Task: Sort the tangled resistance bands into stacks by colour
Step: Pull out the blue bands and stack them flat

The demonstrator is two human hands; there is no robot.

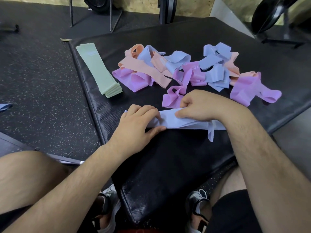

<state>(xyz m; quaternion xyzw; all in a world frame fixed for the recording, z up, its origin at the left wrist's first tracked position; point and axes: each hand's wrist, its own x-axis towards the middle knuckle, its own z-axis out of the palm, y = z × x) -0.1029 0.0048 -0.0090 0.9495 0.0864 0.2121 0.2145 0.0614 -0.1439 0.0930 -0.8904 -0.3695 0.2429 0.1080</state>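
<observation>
The pale-blue flat fabric resistance band [178, 122] lies right of the neat pale-green band stack [99, 69] and nearer the person, long axis left-to-right; the left hand [139, 122] curls its fingers over its left end; the right hand [200, 106] pinches its middle.

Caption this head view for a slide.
Left hand and right hand hold a pale blue fabric band on a black padded mat.

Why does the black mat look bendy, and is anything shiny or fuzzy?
Head view: the wide lens bows the black mat at its edges; soft glare streaks its left border beside the green stack; the gym gear at the top looks slightly blurred; the left hand, right hand and blue band look sharp.
</observation>
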